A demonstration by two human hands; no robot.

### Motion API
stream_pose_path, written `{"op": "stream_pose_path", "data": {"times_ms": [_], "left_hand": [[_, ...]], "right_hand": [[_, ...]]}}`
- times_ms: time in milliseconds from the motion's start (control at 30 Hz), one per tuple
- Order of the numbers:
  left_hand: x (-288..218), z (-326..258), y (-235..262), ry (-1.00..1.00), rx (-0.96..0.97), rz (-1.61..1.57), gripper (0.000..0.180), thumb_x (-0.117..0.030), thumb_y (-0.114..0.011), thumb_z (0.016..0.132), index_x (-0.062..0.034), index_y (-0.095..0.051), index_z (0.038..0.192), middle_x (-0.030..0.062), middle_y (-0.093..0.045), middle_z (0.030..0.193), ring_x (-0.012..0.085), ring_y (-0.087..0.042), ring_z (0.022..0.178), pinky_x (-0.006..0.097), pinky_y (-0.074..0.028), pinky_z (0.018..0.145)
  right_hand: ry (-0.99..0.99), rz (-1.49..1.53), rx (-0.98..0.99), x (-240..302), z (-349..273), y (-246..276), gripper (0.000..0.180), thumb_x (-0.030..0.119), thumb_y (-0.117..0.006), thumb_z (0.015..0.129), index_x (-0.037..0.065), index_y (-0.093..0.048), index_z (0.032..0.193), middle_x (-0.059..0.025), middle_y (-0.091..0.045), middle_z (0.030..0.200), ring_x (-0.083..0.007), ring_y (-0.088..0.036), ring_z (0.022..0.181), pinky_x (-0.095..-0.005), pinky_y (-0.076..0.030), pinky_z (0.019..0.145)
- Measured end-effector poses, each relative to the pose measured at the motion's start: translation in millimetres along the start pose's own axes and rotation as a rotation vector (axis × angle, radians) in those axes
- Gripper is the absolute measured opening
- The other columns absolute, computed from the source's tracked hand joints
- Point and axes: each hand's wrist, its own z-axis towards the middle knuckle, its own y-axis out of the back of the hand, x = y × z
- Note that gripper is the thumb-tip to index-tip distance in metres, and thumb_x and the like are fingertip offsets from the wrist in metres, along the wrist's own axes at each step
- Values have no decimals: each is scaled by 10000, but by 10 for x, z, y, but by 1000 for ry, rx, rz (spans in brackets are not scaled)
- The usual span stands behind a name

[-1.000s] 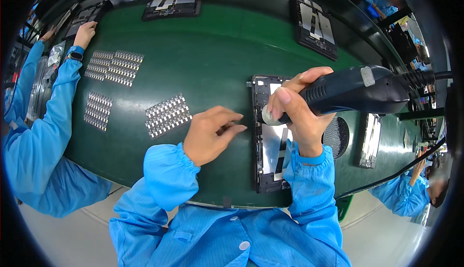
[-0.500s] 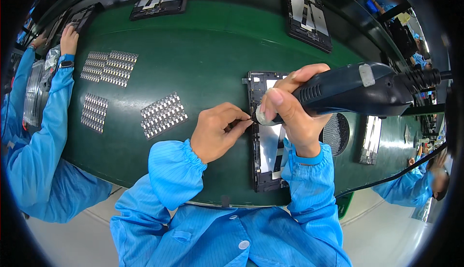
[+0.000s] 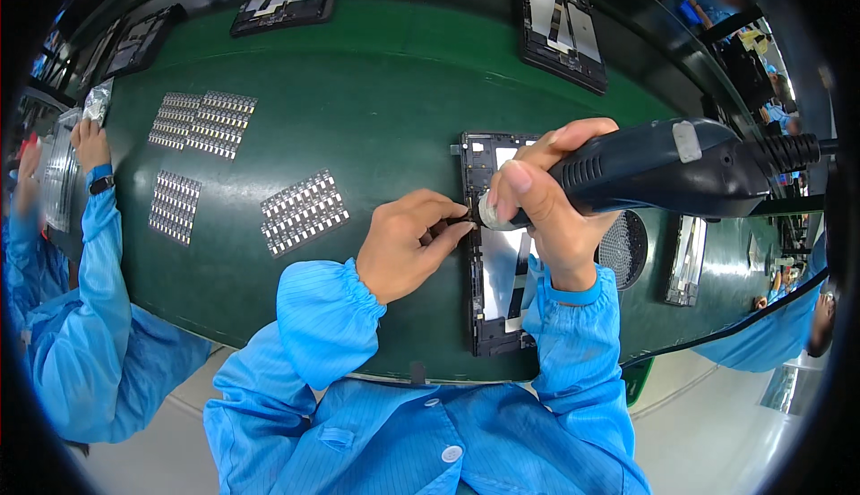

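An opened tablet, black-framed with silvery plates inside, lies on the green table in front of me. My right hand grips a black corded handheld tool whose pale-wrapped nose tips down at the tablet's left edge. At that same edge, right by the nose, the thumb and fingers of my left hand are pinched together. Whatever they hold, if anything, is too small to make out. The tool's very tip is hidden, and my right hand and sleeve cover part of the tablet.
Left of my hands lie sheets of small parts. A round dark mesh-like object and another device are to the right. Opened tablets sit along the far side. At left, a co-worker's hand is by a clear bag.
My hands and the tool have hardly moved. The far tablets have shifted slightly left. The co-worker's hand at left has come away from a tablet, nearer to the clear bag.
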Motion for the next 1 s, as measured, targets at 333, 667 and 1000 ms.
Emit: {"op": "stream_pose_path", "data": {"times_ms": [333, 667, 1000], "left_hand": [[19, 9, -1, 2, -2, 13, 120, -1, -697, 742, 12, -674, 859, 92, -664, 813, 153, -607, 599, 263, -479, 537], [-41, -147, 115, -51, 2, 75, 232, 93, -589, 753, 23, -658, 963, 158, -658, 925, 220, -655, 723, 290, -521, 633], [-233, -526, -10, -413, 228, 8, 368, 120, -607, 593, 57, -641, 953, 177, -635, 1001, 305, -632, 755, 362, -530, 641]], "right_hand": [[11, 26, 20, -13, -15, -27, 368, -107, -699, 737, -4, -452, 989, -97, -592, 629, -131, -599, 541, -244, -505, 503], [-4, -68, -26, -36, 13, 45, 352, -104, -700, 739, 1, -483, 994, -63, -590, 645, -94, -569, 539, -221, -471, 490], [-53, -75, -30, -61, 11, 32, 340, -109, -697, 733, 6, -487, 975, -51, -584, 638, -84, -556, 535, -221, -455, 467]]}}
